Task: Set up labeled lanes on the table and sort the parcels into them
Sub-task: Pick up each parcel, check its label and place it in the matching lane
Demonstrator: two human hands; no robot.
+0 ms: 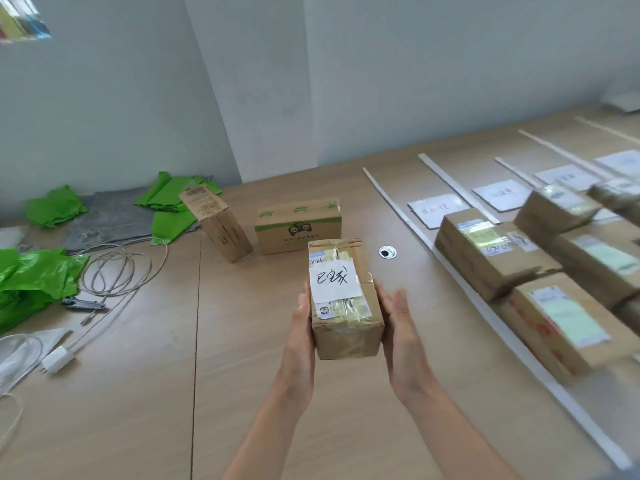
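Observation:
A small taped cardboard parcel [341,299] with a white handwritten label is lifted above the table centre. My left hand [302,327] holds its left side and my right hand [398,327] holds its right side, fingers going under it. Two more parcels stand behind it: a tall tilted box [216,225] and a box with green tape [298,225]. On the right, white strips [408,223] mark lanes with paper labels [436,209] at their far ends. Several parcels [485,251] lie in the lanes.
Green plastic bags [31,278] and a grey mailer [107,216] lie at the left. A coiled white cable [114,268] with a charger plug [57,358] and a small dark tool [83,303] rest beside them. A cable hole [387,252] sits near the first strip.

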